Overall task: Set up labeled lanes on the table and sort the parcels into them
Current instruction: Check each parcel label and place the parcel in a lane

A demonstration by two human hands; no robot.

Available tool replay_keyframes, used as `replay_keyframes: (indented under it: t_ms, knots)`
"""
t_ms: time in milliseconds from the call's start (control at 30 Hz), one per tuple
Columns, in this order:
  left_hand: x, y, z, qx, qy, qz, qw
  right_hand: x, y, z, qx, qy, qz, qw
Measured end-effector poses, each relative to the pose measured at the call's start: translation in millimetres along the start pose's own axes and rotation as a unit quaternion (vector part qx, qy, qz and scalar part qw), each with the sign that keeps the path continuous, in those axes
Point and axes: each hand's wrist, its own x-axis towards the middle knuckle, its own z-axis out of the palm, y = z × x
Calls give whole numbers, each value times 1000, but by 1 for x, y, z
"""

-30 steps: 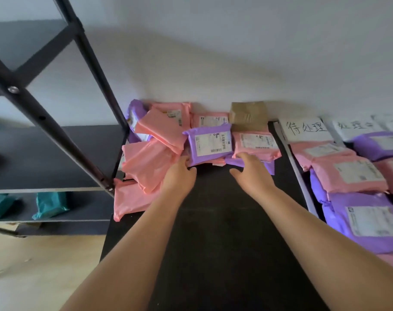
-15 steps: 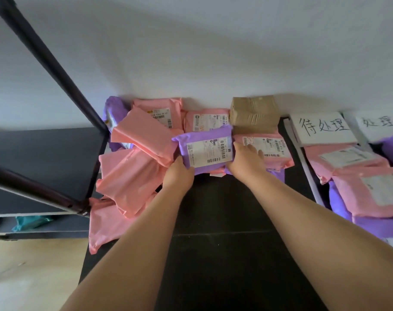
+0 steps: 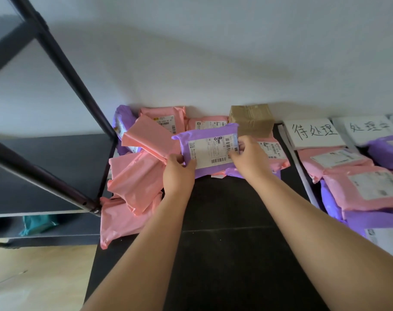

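Table (image 3: 224, 254), purple parcel (image 3: 210, 151), pink parcels (image 3: 135, 176), shelf frame (image 3: 79, 84)

Your left hand (image 3: 178, 170) grips the near left corner of a purple plastic mailer with a white shipping label (image 3: 213, 134), and your right hand (image 3: 249, 158) holds its right edge. It sits above a heap of pink plastic mailers (image 3: 135, 176) on the black table (image 3: 224, 254), with a brown taped cardboard box (image 3: 251, 118) behind it against the wall. To the right, a white handwritten paper sign (image 3: 312, 132) heads a row of sorted parcels.
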Motion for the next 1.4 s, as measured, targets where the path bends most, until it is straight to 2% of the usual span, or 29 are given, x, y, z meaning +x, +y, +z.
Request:
replay_keyframes:
  t_ms: [200, 333, 467, 667, 767, 833, 900, 1033, 1133, 1233, 1333, 1400]
  knots:
    - [-60, 16, -45, -94, 35, 32, 994, -71, -26, -44, 136, 88, -28, 986]
    - [-104, 14, -74, -118, 51, 54, 990, -124, -41, -70, 170, 145, -45, 974]
    - [-140, 7, -95, -144, 57, 67, 986, -168, -52, -82, 260, 169, -22, 950]
    - [-177, 4, -125, -144, 43, 73, 986, -208, -72, -92, 220, 250, -73, 940]
    - [-196, 9, -143, -152, 85, 103, 979, -224, -86, -97, 161, 295, -131, 933]
    - [-208, 14, -154, -117, 136, 148, 972, -235, -96, -101, 137, 308, -169, 926]
    - [-216, 21, -164, -51, 173, 231, 956, -246, -105, -104, 116, 306, -201, 923]
    - [-226, 32, -181, 45, 183, 373, 908, -263, -117, -113, 75, 310, -262, 911]
    - [-231, 32, -185, 69, 194, 427, 880, -274, -123, -117, 73, 315, -279, 904]
    - [-236, 30, -189, 38, 197, 423, 884, -284, -128, -117, 63, 317, -286, 902]
    - [-239, 30, -196, -33, 136, 311, 940, -290, -129, -114, 67, 312, -285, 904]
    - [-240, 27, -200, -58, 123, 253, 958, -297, -130, -109, 83, 298, -267, 913]
